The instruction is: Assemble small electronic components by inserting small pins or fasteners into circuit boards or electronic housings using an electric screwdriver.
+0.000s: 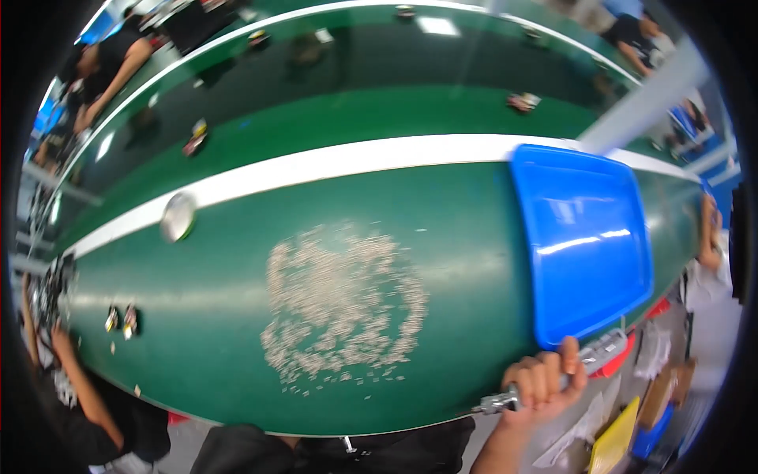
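Note:
My right hand is closed around a grey, silver-tipped tool that looks like a power screwdriver, at the near edge of the green work surface. The tool lies sideways, its metal tip to the left and its pale body past my fingers to the right. Just beyond the hand is an upturned-looking blue plastic tray, with nothing visible in it. Many small pale pieces lie scattered in a loose patch left of the tray. My left hand is out of the picture.
A round tape-like or tin-like item sits by the white rail. Two small dark parts lie at left. Beyond the rail, a dark green belt carries several small parts. Other people work at both sides; boxes stand lower right.

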The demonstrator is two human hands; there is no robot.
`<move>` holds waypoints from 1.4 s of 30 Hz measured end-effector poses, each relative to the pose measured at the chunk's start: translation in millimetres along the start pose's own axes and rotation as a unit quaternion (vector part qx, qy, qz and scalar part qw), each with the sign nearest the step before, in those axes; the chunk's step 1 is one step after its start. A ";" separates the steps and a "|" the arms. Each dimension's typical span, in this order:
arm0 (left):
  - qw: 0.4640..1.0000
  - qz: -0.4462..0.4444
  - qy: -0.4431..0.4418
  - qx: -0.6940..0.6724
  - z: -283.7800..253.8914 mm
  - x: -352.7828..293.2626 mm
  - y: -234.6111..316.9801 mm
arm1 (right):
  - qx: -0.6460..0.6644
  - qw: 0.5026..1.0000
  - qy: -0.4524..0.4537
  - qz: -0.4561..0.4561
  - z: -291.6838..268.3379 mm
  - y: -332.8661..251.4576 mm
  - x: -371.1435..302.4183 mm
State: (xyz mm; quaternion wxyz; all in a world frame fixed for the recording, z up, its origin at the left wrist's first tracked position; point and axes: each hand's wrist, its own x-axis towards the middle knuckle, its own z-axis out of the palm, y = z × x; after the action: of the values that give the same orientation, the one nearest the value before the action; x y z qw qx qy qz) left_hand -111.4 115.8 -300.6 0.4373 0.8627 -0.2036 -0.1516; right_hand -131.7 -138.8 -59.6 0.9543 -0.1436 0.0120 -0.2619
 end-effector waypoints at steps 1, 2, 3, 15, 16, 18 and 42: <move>1.000 -0.020 0.017 0.012 -12.1 -9.9 -4.8 | 0.006 1.000 -0.001 0.001 -0.7 2.0 2.7; 0.998 -0.039 0.031 0.024 -22.9 -20.7 -8.7 | 0.012 1.000 -0.001 -0.001 -1.4 3.6 2.7; 0.997 -0.052 0.044 0.034 -32.6 -27.0 -12.9 | 0.016 1.000 -0.005 0.005 -2.2 5.6 3.9; 0.986 -0.104 0.103 0.080 -78.2 -58.3 -11.8 | 0.042 0.999 0.007 -0.001 1.5 5.1 4.9; 0.985 -0.103 0.108 0.082 -80.3 -57.7 -11.2 | 0.043 0.999 0.006 0.003 1.8 4.6 5.5; 0.984 -0.102 0.112 0.089 -86.3 -61.5 -10.8 | 0.040 0.999 0.016 -0.008 1.6 5.0 4.3; 0.949 0.086 0.128 0.274 -218.3 -22.9 191.8 | 0.055 0.998 -0.032 0.000 -12.4 -13.2 -2.9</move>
State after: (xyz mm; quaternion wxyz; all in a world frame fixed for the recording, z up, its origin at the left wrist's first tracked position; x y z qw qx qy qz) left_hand -77.4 175.5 -17.4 0.2176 0.9409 -0.2526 0.0602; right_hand -142.0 -151.5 -67.9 0.9605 -0.0992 -0.0328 -0.2579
